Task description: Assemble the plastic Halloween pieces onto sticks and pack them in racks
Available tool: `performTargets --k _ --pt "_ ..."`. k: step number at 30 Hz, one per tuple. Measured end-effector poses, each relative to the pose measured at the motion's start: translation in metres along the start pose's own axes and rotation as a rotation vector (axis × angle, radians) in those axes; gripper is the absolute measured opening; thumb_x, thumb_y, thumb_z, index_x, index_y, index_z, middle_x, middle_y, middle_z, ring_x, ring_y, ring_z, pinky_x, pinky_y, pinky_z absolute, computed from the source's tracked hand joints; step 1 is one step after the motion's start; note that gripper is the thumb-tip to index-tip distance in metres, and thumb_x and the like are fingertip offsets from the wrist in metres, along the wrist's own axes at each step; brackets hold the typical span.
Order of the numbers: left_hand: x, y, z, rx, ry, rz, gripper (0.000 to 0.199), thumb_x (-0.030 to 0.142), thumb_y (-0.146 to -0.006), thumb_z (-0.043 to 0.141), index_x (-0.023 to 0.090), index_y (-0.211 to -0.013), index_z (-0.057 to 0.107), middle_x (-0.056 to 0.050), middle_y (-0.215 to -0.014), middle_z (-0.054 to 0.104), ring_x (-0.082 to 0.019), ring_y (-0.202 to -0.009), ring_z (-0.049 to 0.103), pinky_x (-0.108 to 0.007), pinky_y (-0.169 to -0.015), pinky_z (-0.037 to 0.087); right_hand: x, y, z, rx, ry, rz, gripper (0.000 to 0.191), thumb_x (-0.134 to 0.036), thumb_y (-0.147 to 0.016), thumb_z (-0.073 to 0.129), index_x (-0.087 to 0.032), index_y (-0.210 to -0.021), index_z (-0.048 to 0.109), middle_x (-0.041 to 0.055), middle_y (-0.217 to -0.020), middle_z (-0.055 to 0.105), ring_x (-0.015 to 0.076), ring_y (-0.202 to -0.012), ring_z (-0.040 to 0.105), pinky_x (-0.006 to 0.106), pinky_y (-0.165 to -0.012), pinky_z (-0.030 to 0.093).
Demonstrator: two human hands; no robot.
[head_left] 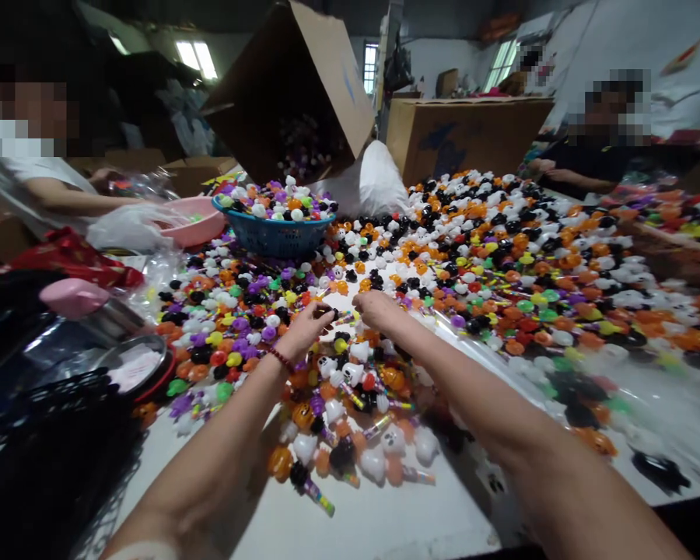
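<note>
Small ghost, pumpkin and skull-shaped toys with clear candy-filled tubes [353, 373] lie in a loose pile on the white table [385, 517], below and between my forearms. My left hand [312, 325], with a dark red bead bracelet at the wrist, reaches to the pile's far side; its thumb and fingers are curved around a small dark piece with a coloured tube. Just right of it, my right hand [376, 309] is bent downward over the toys, back of the hand up. Its fingertips are largely hidden, so what they touch is unclear.
A blue basket [277, 233] full of toys stands behind, before a tipped cardboard box [332, 70]. Large toy heaps spread left and right. A pink-handled flask [87, 307], metal bowl and black crate [52, 459] are at left. Two people sit across, left and right.
</note>
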State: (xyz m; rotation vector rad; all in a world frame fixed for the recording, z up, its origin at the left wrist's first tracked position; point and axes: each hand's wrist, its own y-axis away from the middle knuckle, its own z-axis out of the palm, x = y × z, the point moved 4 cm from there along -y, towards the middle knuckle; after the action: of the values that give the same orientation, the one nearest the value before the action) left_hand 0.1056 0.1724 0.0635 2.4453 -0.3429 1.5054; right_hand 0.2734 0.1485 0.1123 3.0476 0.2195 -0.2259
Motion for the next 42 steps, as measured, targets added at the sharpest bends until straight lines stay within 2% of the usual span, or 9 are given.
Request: performTargets --k 3,6,11,14,18,22,25,32,42 --pt "0.001 0.050 -0.013 -0.103 0.423 -0.020 0.037 0.035 -0.089 0.060 0.019 -0.122 0.059 -0.007 -0.111 0.065 -0.011 -0.085 0.064 -0.022 -0.076 0.052 -0.008 -0.039 0.020 -0.145 0.017 -0.003 0.014 -0.021 -0.090 0.065 -0.013 -0.099 0.072 0.0117 -0.099 0.073 0.0230 -0.097 0.067 0.033 -0.085 0.050" --pt "-0.004 0.095 -0.018 -0.199 0.927 -0.124 0.038 0.027 -0.081 0.073 0.020 -0.118 0.065 -0.005 -0.110 0.064 -0.009 -0.082 0.062 -0.017 -0.072 0.052 -0.014 -0.052 0.039 -0.245 0.012 0.020 0.024 -0.036 -0.092 0.065 -0.013 -0.099 0.068 0.0051 -0.099 0.071 0.0189 -0.090 0.068 0.038 -0.084 0.055" --pt "-0.021 0.135 -0.022 -0.124 1.181 -0.249 0.032 0.026 -0.079 0.077 0.017 -0.108 0.069 -0.006 -0.102 0.066 -0.011 -0.079 0.063 -0.018 -0.063 0.053 -0.025 -0.045 0.033 -0.138 -0.086 0.064 0.018 -0.019 -0.080 0.076 -0.009 -0.093 0.069 0.0162 -0.105 0.069 0.0266 -0.097 0.067 0.034 -0.083 0.052" --pt "-0.028 0.145 -0.020 -0.068 1.224 -0.276 0.030 0.032 -0.077 0.079 0.016 -0.098 0.067 -0.006 -0.093 0.066 -0.012 -0.074 0.062 -0.018 -0.057 0.050 -0.036 -0.025 0.007 0.028 -0.209 0.073 0.023 -0.016 -0.083 0.068 -0.007 -0.104 0.066 0.0211 -0.114 0.066 0.0300 -0.104 0.065 0.033 -0.084 0.050" --pt "-0.023 0.157 -0.017 -0.048 1.202 -0.214 0.032 0.043 -0.083 0.072 0.018 -0.101 0.063 -0.002 -0.086 0.062 -0.009 -0.070 0.059 -0.017 -0.057 0.049 -0.057 0.036 -0.013 0.120 -0.551 0.027 0.025 -0.029 -0.096 0.050 -0.016 -0.116 0.059 0.0095 -0.106 0.069 0.0175 -0.088 0.067 0.029 -0.077 0.051" --pt "-0.013 0.173 -0.009 -0.052 1.137 -0.130 0.038 0.049 -0.088 0.065 0.022 -0.115 0.060 -0.001 -0.086 0.059 -0.008 -0.072 0.057 -0.018 -0.062 0.048 -0.079 0.112 0.003 0.164 -1.370 0.002 0.027 -0.043 -0.082 0.071 -0.022 -0.097 0.066 -0.0008 -0.087 0.068 0.0127 -0.076 0.061 0.027 -0.073 0.049" --pt "-0.010 0.184 0.000 -0.049 1.114 -0.101 0.037 0.051 -0.089 0.062 0.020 -0.110 0.061 -0.001 -0.085 0.058 -0.008 -0.072 0.055 -0.018 -0.062 0.047 -0.090 0.150 0.026 0.183 -1.591 0.115 0.027 -0.043 -0.075 0.079 -0.022 -0.090 0.068 -0.0043 -0.075 0.065 0.0102 -0.067 0.057 0.023 -0.064 0.045" --pt "-0.002 0.200 0.016 -0.077 0.984 -0.036 0.039 0.055 -0.090 0.058 0.018 -0.103 0.061 -0.001 -0.081 0.056 -0.009 -0.069 0.049 -0.019 -0.061 0.043 -0.097 0.179 0.039 0.148 -1.733 0.171 0.031 -0.043 -0.072 0.083 -0.022 -0.090 0.067 -0.0030 -0.076 0.069 0.0112 -0.069 0.063 0.024 -0.067 0.050" --pt "0.006 0.212 0.024 -0.064 0.840 0.013 0.041 0.058 -0.093 0.051 0.019 -0.101 0.059 -0.001 -0.081 0.055 -0.011 -0.067 0.047 -0.022 -0.057 0.039 -0.086 0.196 0.040 0.220 -1.524 0.099 0.027 -0.041 -0.075 0.081 -0.021 -0.087 0.068 -0.0003 -0.083 0.071 0.0127 -0.074 0.066 0.026 -0.071 0.052"
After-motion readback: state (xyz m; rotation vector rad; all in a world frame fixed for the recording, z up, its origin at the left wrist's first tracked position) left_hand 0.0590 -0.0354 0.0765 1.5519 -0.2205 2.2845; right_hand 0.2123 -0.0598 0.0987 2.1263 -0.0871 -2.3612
